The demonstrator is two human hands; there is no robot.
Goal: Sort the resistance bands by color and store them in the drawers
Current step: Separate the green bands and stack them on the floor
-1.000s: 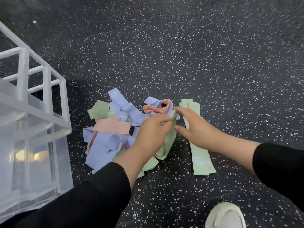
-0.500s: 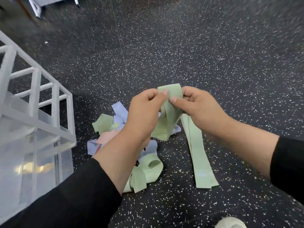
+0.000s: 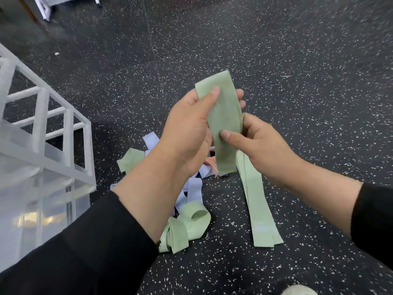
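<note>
A green resistance band (image 3: pixel 224 116) hangs flat and upright above the floor, held by both hands. My left hand (image 3: pixel 189 130) pinches its upper end with the thumb on the front. My right hand (image 3: pixel 257 143) pinches it lower down, thumb across the front. Below them lies a mixed pile: lavender bands (image 3: pixel 194 188), a peach band (image 3: pixel 211 163) mostly hidden, a crumpled green band (image 3: pixel 129 159) and looped green bands (image 3: pixel 187 227). Flat green bands (image 3: pixel 258 209) lie laid out straight to the right of the pile.
A white-framed drawer unit (image 3: pixel 68 133) with clear plastic drawers (image 3: pixel 38 207) stands at the left. The floor (image 3: pixel 297 60) is dark speckled rubber. A white shoe tip (image 3: pixel 298 290) shows at the bottom edge. White furniture legs (image 3: pixel 45 8) stand at the far top left.
Both hands lifted a green band out of the pile and raised it. My left hand slid to its upper end and my right hand to its lower part, drawing it straight.
</note>
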